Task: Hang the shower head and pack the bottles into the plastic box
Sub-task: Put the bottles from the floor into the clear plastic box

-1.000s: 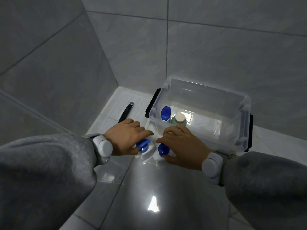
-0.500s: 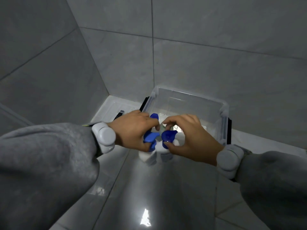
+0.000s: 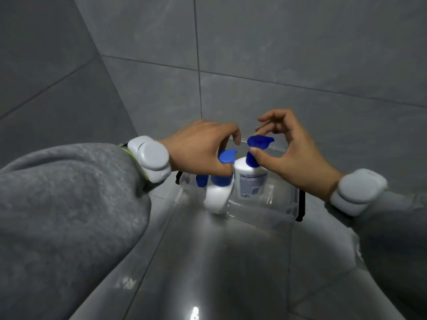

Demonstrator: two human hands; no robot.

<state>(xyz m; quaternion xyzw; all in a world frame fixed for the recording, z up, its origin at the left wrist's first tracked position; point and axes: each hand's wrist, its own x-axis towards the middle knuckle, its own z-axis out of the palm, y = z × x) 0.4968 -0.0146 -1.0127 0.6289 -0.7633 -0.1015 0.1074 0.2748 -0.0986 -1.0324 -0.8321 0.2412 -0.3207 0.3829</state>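
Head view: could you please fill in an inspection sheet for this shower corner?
Surface: glossy grey tiled floor, with light glare on it.
Job's things: clear box on the floor; left bottle and right bottle, both white with blue pumps, held over its left part; shower head not in view.
Clutter: blue cap showing inside the box; nothing else seen.
Hands: left hand grips the left bottle's pump; right hand pinches the right bottle's pump neck.
Cables: nothing seen.
Surroundings: grey tiled walls; grey sleeves; white wrist bands.
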